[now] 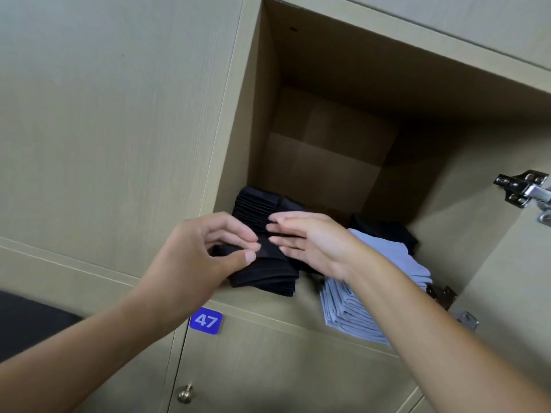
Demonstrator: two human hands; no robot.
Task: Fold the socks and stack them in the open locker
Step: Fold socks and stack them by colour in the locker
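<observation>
The black socks (265,272) are lying folded in a pile on the locker (328,162) floor, at the front left of the opening. The pile's long side is running from the front edge back into the locker, and the ribbed tops are pointing toward the back wall. The cloth is looking soft and ribbed.

The left hand (205,251) is pinching the top black sock between thumb and curled fingers, at the front left of the pile. The right hand (310,242) is lying flat with straight fingers on the pile, just right of the left hand, holding nothing.

Just right of the black socks, a pile of light blue socks (357,308) is sitting on the same floor, with its front end sticking out over the locker's front edge. The right arm is crossing over it. Behind the blue pile, something dark (384,231) is lying deeper inside; I cannot tell what it is.

The locker is made of pale wood with a fine grain, and its inside is shaped like a box. A shiny metal hinge (524,189) is sitting on its right wall. Below the locker, a blue tag (205,321) is showing 47, and a small round knob (185,394) is sitting under that.
</observation>
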